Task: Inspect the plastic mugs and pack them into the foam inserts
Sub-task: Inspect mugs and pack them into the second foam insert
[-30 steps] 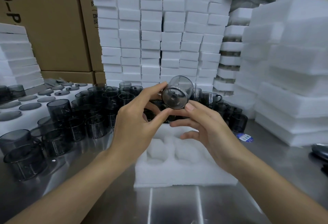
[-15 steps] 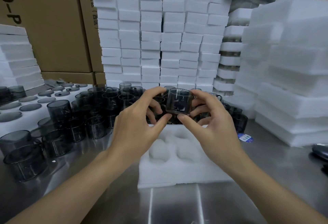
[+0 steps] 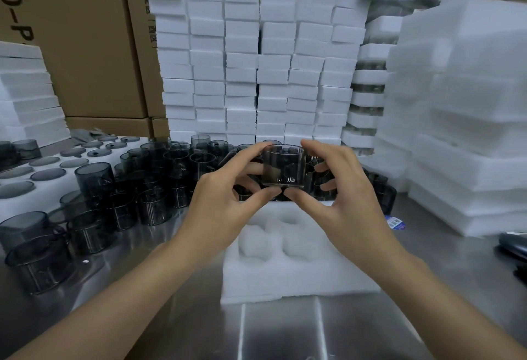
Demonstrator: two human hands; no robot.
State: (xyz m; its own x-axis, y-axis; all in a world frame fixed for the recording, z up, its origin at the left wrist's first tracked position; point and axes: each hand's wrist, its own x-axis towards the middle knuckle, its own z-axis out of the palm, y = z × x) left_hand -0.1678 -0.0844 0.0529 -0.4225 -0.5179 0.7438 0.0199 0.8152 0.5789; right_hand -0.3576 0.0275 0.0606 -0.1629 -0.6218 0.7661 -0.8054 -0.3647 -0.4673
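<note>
A smoky grey transparent plastic mug (image 3: 283, 166) is held upright in the air between both hands, above the far edge of a white foam insert (image 3: 296, 277). My left hand (image 3: 221, 198) pinches it from the left, thumb under its base and fingers at its rim. From the right, my right hand (image 3: 339, 197) grips it the same way. The insert lies on the steel table right in front of me, and its round pockets (image 3: 256, 241) hold nothing.
Several loose grey mugs (image 3: 94, 185) crowd the table's left and middle behind the insert. A foam sheet with grey lids (image 3: 42, 174) lies at far left. Tall stacks of white foam (image 3: 256, 60) stand behind and on the right (image 3: 470, 131). A dark object (image 3: 513, 242) sits at the right edge.
The mug was tilted with its base toward me, held high. It has been turned upright and lowered slightly, and my right hand's fingers moved up to its rim.
</note>
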